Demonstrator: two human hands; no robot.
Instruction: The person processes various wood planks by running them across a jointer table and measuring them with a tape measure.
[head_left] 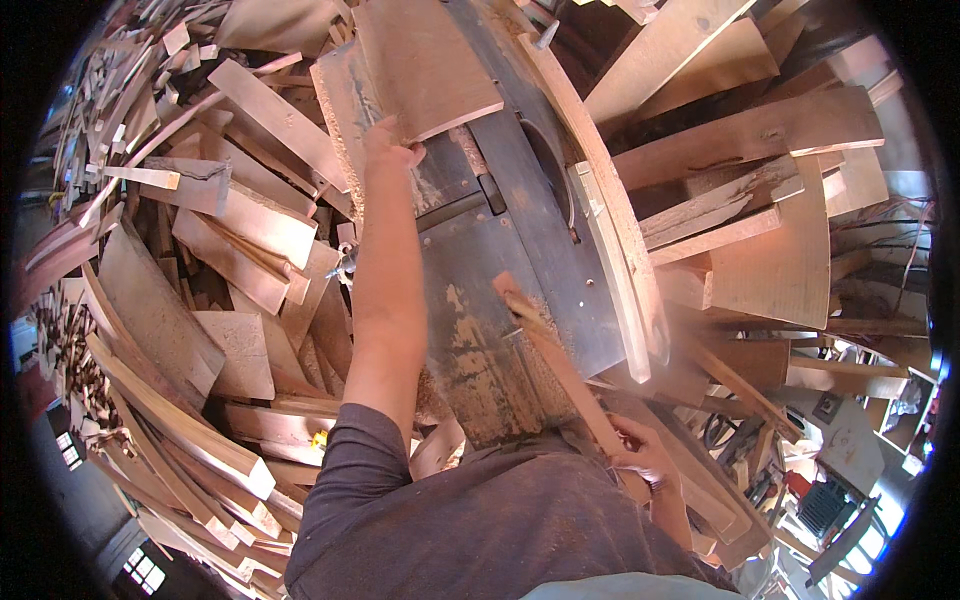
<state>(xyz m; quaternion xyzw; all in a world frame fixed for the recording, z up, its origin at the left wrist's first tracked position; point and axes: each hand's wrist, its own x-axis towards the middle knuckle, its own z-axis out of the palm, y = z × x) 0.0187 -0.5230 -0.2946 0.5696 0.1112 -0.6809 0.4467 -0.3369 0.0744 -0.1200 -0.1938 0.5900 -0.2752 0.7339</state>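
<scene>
My left hand [388,148] reaches far forward and grips the near corner of a flat wooden board [425,62] that lies on the far end of a dark metal saw table [505,260]. Close to my body, my right hand [640,452] is closed around a narrow wooden stick [550,350] that slants up over the table's near part. A round blade opening [548,165] sits in the tabletop beside a long pale wooden fence [610,240]. Sawdust covers the table's near end.
Heaps of cut boards and offcuts [220,260] fill the left side. More planks [760,200] are stacked on the right of the fence. Machinery and a window [850,500] show at the lower right.
</scene>
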